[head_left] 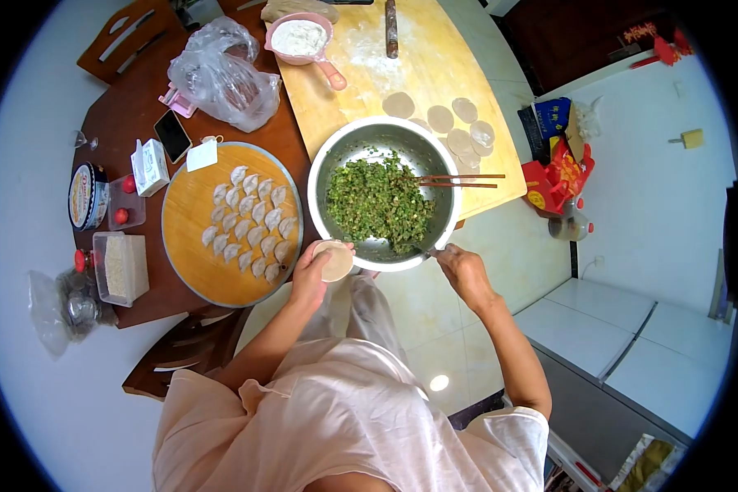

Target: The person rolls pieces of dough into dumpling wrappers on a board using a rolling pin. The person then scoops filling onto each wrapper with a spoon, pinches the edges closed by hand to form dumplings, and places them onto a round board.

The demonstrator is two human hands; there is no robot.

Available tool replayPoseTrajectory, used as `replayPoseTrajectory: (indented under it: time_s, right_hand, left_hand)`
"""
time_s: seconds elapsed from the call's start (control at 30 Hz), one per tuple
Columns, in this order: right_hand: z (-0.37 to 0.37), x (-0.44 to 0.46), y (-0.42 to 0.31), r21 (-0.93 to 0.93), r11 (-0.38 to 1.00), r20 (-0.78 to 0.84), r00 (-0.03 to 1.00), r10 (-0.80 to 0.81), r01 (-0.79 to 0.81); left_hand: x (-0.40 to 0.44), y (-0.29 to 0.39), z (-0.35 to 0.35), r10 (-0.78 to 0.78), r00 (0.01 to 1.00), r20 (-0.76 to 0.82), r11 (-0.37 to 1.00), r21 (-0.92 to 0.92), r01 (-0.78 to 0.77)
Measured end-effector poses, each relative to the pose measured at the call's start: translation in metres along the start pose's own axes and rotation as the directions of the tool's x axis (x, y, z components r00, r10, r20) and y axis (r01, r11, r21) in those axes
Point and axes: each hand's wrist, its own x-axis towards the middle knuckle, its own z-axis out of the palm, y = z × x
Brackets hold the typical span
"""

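Note:
A round dumpling wrapper [334, 261] lies across the fingers of my left hand [309, 277], which grips it by its edge just outside the bowl's near left rim. My right hand [462, 271] is closed at the near right rim around the handle of a utensil, probably a spoon; its far end is hidden in the filling. Chopped green filling [379, 199] is heaped in the large steel bowl [323, 148]. A pair of chopsticks [463, 181] rests over the bowl's right rim. Left of the bowl, a round wooden board [190, 221] carries rows of folded dumplings [245, 221].
More wrappers [440, 120] lie on the floured wooden board [500, 182], with a rolling pin [391, 29] and a pink pan of flour [299, 38] behind. A plastic bag [225, 78], phone [172, 136], tissue pack [149, 167] and plastic tub [121, 268] stand on the dark table.

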Motion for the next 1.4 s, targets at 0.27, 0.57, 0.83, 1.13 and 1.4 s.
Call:
replayPoseTrajectory:
  time_s: [0.27, 0.57, 0.83, 1.13, 1.4]
  right_hand:
    - [0.019, -0.002, 0.010, 0.728, 0.511, 0.261, 0.874, 0.411, -0.457]
    - [0.021, -0.003, -0.049, 0.970, -0.017, 0.209, 0.788, 0.579, -0.244]
    - [0.046, -0.013, -0.069, 0.352, 0.936, -0.600, 0.768, 0.223, 0.004]
    - [0.061, -0.017, -0.045, -0.018, 0.995, -0.593, 0.800, -0.089, 0.097]
    - [0.045, -0.014, -0.047, 0.096, 0.989, -0.625, 0.780, -0.031, 0.116]
  left_hand:
    - [0.000, 0.005, 0.006, 0.004, 0.995, -0.098, 0.993, -0.118, -0.016]
    - [0.030, 0.010, 0.077, 0.027, 0.990, -0.135, 0.974, -0.218, -0.056]
    - [0.024, 0.014, 0.127, -0.071, 0.997, -0.024, 0.938, -0.343, 0.058]
    - [0.037, 0.029, 0.120, -0.207, 0.978, 0.013, 0.924, -0.325, 0.200]
    - [0.050, 0.044, 0.103, -0.133, 0.989, 0.064, 0.927, -0.346, 0.147]
